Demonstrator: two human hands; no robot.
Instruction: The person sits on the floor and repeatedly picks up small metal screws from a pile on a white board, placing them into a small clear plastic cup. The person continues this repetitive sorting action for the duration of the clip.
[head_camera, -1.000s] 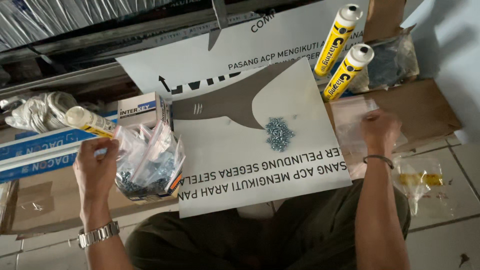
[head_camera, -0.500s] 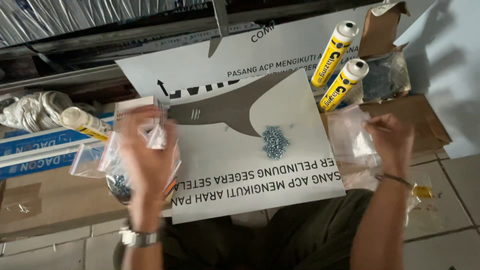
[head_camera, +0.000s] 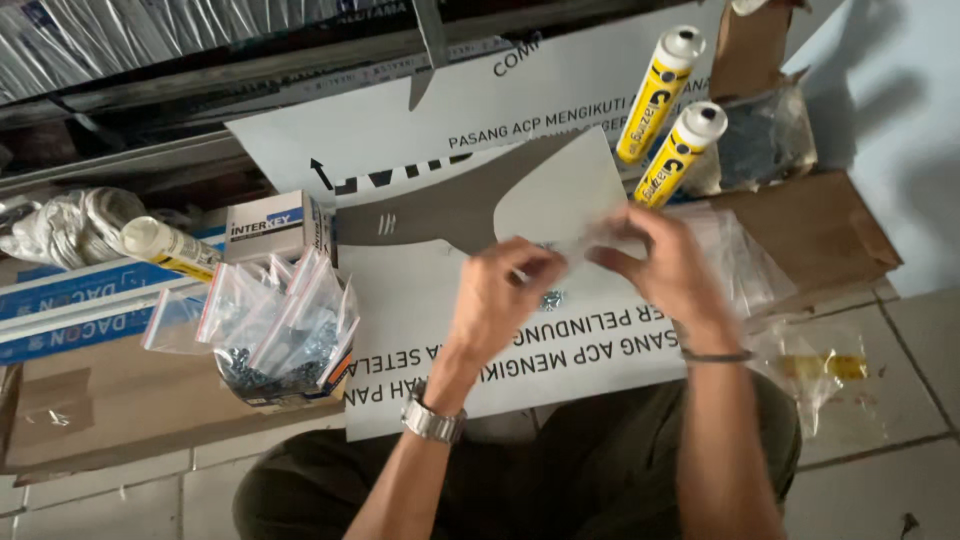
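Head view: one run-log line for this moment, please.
left hand + right hand: holding clear bag | screws: on white sheet | bagged screws: left

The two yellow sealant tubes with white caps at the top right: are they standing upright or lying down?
Lying down. Both yellow sealant tubes rest on their sides, side by side on the white printed sheet, caps pointing up-right.

2 yellow tubes (head_camera: 668, 120) upper right; small white box (head_camera: 272, 227) left.
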